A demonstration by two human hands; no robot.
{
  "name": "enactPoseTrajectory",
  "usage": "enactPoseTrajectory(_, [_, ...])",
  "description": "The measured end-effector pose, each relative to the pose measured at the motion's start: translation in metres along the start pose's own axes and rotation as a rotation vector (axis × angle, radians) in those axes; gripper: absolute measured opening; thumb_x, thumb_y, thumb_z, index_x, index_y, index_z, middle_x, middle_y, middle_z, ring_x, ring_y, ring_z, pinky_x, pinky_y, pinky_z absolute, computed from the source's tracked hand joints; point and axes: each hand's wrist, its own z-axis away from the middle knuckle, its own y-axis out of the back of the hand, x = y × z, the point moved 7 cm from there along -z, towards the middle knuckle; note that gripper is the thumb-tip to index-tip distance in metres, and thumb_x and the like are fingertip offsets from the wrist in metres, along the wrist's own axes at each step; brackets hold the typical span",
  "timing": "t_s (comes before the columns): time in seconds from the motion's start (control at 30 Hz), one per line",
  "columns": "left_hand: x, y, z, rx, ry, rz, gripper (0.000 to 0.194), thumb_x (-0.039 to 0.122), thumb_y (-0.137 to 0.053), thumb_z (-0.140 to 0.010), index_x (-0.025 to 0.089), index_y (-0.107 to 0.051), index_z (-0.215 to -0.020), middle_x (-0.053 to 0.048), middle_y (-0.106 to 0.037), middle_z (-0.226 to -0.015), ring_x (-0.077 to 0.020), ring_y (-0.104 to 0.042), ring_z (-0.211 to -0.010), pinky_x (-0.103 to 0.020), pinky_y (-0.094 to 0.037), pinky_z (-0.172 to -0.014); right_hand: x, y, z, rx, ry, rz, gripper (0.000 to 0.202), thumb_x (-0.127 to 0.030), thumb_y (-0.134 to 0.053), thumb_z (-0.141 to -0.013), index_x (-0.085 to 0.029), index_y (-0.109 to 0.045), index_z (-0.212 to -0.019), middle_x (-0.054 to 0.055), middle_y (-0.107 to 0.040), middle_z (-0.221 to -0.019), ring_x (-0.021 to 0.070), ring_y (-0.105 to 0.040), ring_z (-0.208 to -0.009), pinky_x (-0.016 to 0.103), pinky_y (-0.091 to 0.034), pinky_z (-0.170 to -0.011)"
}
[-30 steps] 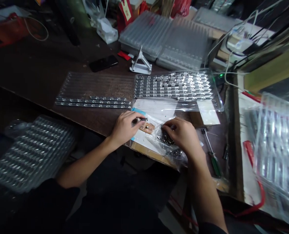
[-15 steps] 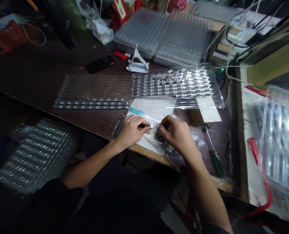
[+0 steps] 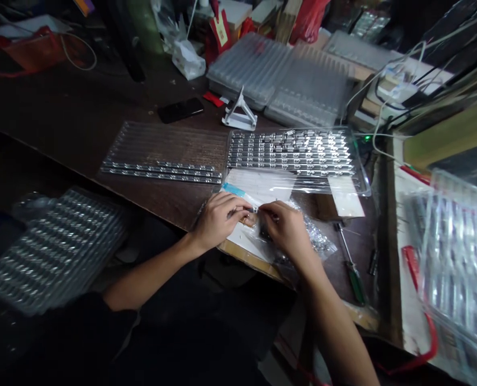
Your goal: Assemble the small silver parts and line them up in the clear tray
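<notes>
Both hands meet at small silver metal part [image 3: 252, 209], centre of frame
left hand [image 3: 220, 219] pinches part, fingers closed; right hand [image 3: 283, 223] fingertips nearly together beside it, grip unclear

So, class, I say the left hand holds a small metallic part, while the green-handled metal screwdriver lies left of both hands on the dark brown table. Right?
Not quite: the head view shows the green-handled metal screwdriver lying right of both hands, on the dark brown table. The left hand does hold a small metallic part.
</notes>
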Motion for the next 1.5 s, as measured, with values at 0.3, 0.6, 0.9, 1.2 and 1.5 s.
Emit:
enactPoseTrajectory(0.3, [-0.024, 0.040, -0.005, 0.012, 0.023, -0.182, 0.016, 0.023, -0.068, -0.090, 0.022, -0.069, -0.106, -0.002, -0.076, -0.100, -0.0212, -0.066, -0.097, -0.037, -0.047, -0.091, -0.031, -0.027, 0.003, -0.161, 0.215, 0.166, 0.022, -0.012, -0.051, -0.095, -0.018, -0.071, -0.099, 0.009, -0.069, -0.094, 0.0209, -0.063, -0.083, 0.032, -0.050, -0.074])
enactPoseTrajectory(0.6, [-0.061, 0.066, -0.069, 0.032, 0.032, -0.220, 0.015, 0.022, -0.056, -0.094, 0.019, -0.069, -0.100, -0.005, -0.073, -0.104, -0.0191, -0.067, -0.098, -0.032, -0.051, -0.089, -0.035, -0.012, 0.004, -0.060, 0.247, 0.138, 0.027, -0.018, -0.049, -0.098, -0.022, -0.068, -0.117, 0.009, -0.069, -0.098, 0.0217, -0.065, -0.086, 0.032, -0.050, -0.073])
enactPoseTrajectory(0.9, [-0.085, 0.061, -0.071, -0.139, 0.057, -0.428, 0.017, 0.025, -0.057, -0.092, 0.022, -0.071, -0.100, -0.005, -0.073, -0.103, -0.0219, -0.067, -0.093, -0.034, -0.050, -0.087, -0.018, 0.031, 0.010, 0.020, 0.169, 0.039, 0.021, -0.019, -0.053, -0.096, -0.019, -0.072, -0.103, 0.010, -0.072, -0.101, 0.0230, -0.068, -0.091, 0.035, -0.052, -0.080])
enactPoseTrajectory(1.2, [-0.090, 0.053, -0.080, -0.285, 0.101, -0.608, 0.015, 0.027, -0.059, -0.089, 0.022, -0.072, -0.085, -0.007, -0.074, -0.101, -0.0264, -0.065, -0.099, -0.040, -0.046, -0.093, 0.008, 0.022, 0.024, -0.294, -0.032, 0.135, 0.015, -0.018, -0.074, -0.080, -0.024, -0.077, -0.093, 0.005, -0.076, -0.093, 0.0226, -0.070, -0.081, 0.029, -0.047, -0.066])
enactPoseTrajectory(1.5, [-0.037, 0.020, -0.104, -0.305, 0.005, -0.509, 0.019, 0.023, -0.054, -0.090, 0.023, -0.071, -0.099, -0.004, -0.072, -0.109, -0.0247, -0.064, -0.106, -0.039, -0.046, -0.099, -0.008, 0.014, 0.024, -0.396, -0.026, 0.267, 0.017, -0.018, -0.057, -0.089, -0.019, -0.074, -0.091, 0.009, -0.075, -0.097, 0.0221, -0.069, -0.082, 0.028, -0.043, -0.066])
